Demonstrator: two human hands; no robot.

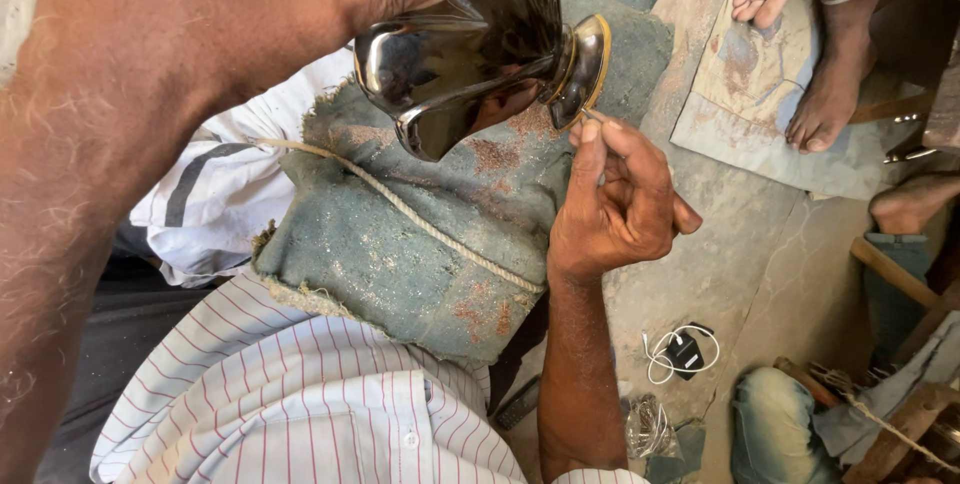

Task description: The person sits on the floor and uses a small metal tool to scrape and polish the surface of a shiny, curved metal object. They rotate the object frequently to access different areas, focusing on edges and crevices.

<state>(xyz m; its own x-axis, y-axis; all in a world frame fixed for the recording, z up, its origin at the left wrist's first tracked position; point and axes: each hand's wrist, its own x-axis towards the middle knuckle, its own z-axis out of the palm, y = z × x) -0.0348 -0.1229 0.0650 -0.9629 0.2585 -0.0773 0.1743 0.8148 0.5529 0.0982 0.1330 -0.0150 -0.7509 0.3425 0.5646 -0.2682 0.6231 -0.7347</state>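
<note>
1. Nearest the camera, we see our left hand (pixel 300 14) wrapped round the body of a dark, glossy metal vessel (pixel 460 54); the thumb lies flat across its shoulder, so this grip is pressed onto the vessel itself.
2. Vessel position: held in the air, tilted, above a worn blue-green cloth pad (pixel 420 244) on the lap, its brass-coloured rim (pixel 590 64) pointing right.
3. Just below the rim, our right hand (pixel 615 204) pinches a thin metal tool (pixel 592 116) between thumb and fingertips. The tip sits at the rim's edge; we cannot tell whether it actually touches.
4. A pale rope (pixel 420 219) crosses the cloth pad diagonally; a striped shirt (pixel 300 394) covers the lap below it.
5. Risk, our judgement: the polished body looks slick, and one hand alone carries it. A push from the tool could turn the vessel in the grip, letting the tip skid off the rim and score the finish.
6. Risk: the tool is pinched close to its end, so a slip could drive it toward the left thumb.
7. Farther out, on the dusty floor (pixel 760 264), lie a black charger with white cable (pixel 682 352) and crumpled plastic wrap (pixel 650 424).
8. Farthest: another person's bare foot (pixel 830 94) rests on a stone slab (pixel 760 134).
</note>
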